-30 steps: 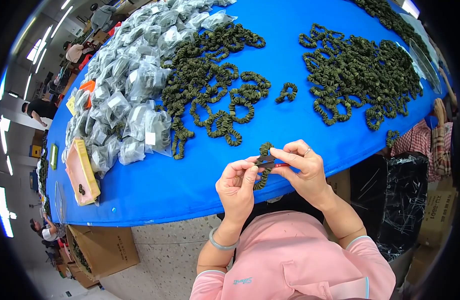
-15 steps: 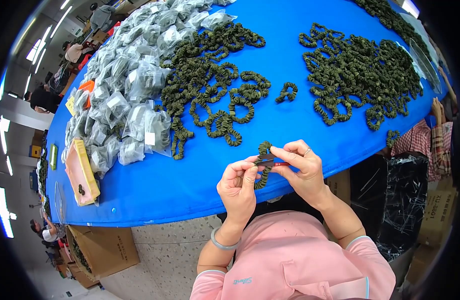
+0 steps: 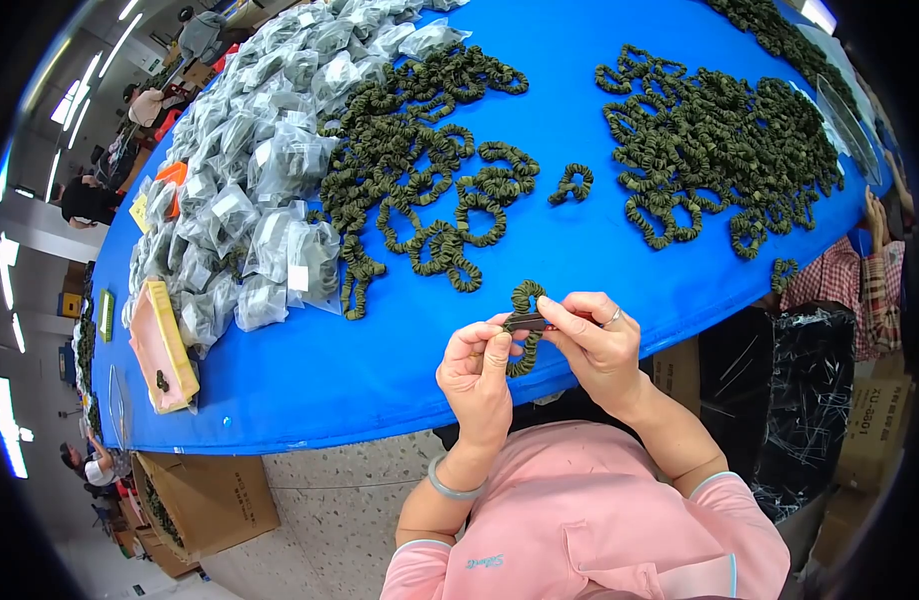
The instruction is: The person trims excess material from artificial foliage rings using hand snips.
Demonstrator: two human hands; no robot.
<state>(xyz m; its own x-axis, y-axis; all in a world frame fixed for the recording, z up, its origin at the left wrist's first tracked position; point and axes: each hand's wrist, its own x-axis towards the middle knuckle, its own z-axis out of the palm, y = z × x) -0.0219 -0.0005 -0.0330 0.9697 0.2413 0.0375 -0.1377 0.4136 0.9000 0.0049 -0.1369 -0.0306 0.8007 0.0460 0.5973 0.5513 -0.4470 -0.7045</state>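
Observation:
Over the table's near edge, my left hand (image 3: 480, 378) pinches the side of a dark green scrunchie (image 3: 526, 291) between thumb and fingers. My right hand (image 3: 602, 348), with a ring on one finger, is closed on a small, flat dark tool with a red part (image 3: 525, 322), which looks like thread snips. The tool lies across the middle of the scrunchie, and its tip reaches the left fingertips. Loops of the scrunchie stick out above and below it. The right fingers hide part of the tool.
Loose green scrunchies lie in a middle heap (image 3: 420, 170) and a right heap (image 3: 730, 140) on the blue table (image 3: 380, 370). A single scrunchie (image 3: 572, 184) sits between them. Bagged pieces (image 3: 270, 180) pile up at left, beside a yellow-edged tray (image 3: 165, 345). Another person's hands (image 3: 877, 218) are at far right.
The dark tool has turned slightly in my right hand, and the right fingers have shifted a little left. My left hand still pinches the scrunchie.

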